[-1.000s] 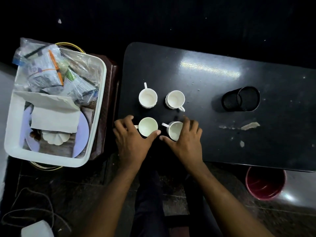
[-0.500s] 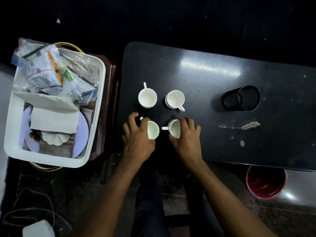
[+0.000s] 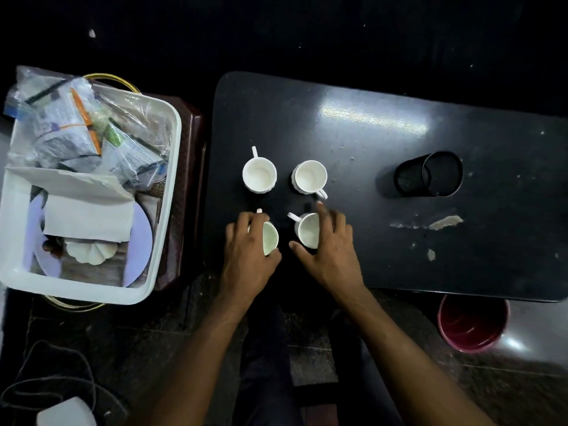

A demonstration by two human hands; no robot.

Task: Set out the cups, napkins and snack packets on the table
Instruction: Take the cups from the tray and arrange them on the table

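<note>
Cups (image 3: pixel 259 175), four small white ones, stand in a square near the left end of the black table (image 3: pixel 461 272). In the head view, our only one, the left hand (image 3: pixel 249 253) wraps curled fingers round the near-left cup (image 3: pixel 271 238), and the right hand (image 3: pixel 332 250) clasps the near-right cup (image 3: pixel 308 230) between thumb and draped fingers. We judge them light, rigid and glazed, so slick and apt to chip if knocked together. Take the body or the small handle, and keep them apart. The napkins (image 3: pixel 89 216) and snack packets (image 3: pixel 76 127) wait in the white tub (image 3: pixel 167 210) beside the table.
</note>
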